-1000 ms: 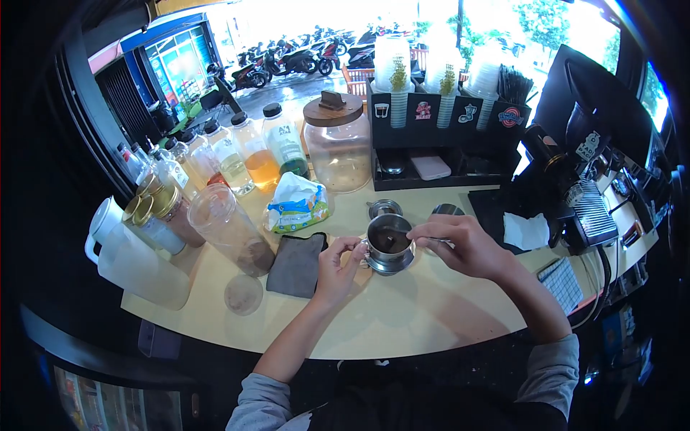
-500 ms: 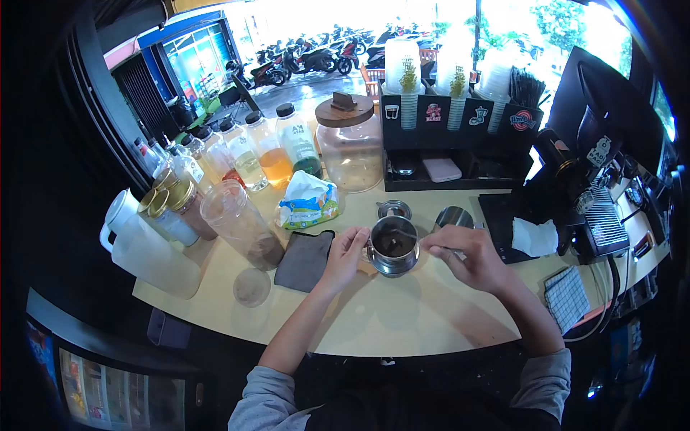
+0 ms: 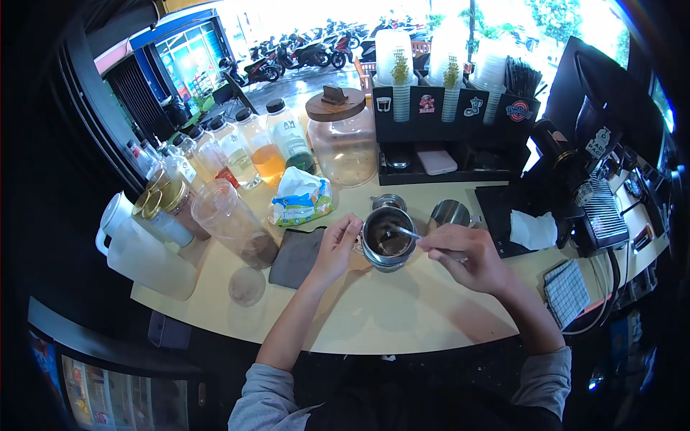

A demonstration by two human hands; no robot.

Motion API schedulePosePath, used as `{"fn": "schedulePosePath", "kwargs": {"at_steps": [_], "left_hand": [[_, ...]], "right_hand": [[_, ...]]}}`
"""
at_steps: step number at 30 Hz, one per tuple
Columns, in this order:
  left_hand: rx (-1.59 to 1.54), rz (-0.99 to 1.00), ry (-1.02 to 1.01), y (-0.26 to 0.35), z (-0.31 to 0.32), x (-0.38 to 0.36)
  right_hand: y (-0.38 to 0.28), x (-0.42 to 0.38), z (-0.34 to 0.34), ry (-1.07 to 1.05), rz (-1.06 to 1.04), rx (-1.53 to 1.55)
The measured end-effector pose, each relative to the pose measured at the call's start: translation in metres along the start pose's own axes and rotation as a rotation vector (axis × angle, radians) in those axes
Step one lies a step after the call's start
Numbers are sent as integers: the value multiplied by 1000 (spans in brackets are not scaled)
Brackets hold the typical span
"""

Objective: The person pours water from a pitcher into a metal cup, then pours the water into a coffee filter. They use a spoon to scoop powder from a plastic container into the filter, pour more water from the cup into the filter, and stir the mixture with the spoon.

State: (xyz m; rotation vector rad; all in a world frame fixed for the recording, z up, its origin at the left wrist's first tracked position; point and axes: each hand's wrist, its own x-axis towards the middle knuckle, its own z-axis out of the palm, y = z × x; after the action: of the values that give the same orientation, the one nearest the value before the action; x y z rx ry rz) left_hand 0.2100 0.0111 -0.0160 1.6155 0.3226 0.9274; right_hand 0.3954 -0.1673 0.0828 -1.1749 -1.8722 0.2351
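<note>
In the head view, a round metal cup (image 3: 388, 261) with dark brown contents stands on the table, tilted slightly towards me. My left hand (image 3: 336, 248) is closed at its left side, thumb and fingers by the handle. A metal spoon (image 3: 407, 230) is pinched in my right hand (image 3: 463, 255), its lower end dipping inside the cup. Just behind the cup lies a small round metal piece (image 3: 389, 201), partly hidden by the rim. To the right, beyond my right hand, stands another metal cup (image 3: 451, 212).
Left are a grey cloth (image 3: 296, 257), a tissue pack (image 3: 302, 205), a tall clear container (image 3: 230, 219), a white jug (image 3: 147, 251) and several bottles (image 3: 287, 136). A big glass jar (image 3: 343, 147) and black cup rack (image 3: 453, 122) stand behind; an espresso machine (image 3: 604, 223) is right.
The spoon has shifted within the metal cup, and more of its shaft shows. My right hand stays at the cup's right, my left at its side. The whole view has shifted slightly.
</note>
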Motion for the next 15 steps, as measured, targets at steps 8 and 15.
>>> {"fn": "schedulePosePath", "kwargs": {"at_steps": [8,15], "left_hand": [[51,58,-49,15,2,7],[92,83,-41,21,5,8]], "right_hand": [[1,-3,-4,40,16,54],[4,-4,-6,32,12,57]]}}
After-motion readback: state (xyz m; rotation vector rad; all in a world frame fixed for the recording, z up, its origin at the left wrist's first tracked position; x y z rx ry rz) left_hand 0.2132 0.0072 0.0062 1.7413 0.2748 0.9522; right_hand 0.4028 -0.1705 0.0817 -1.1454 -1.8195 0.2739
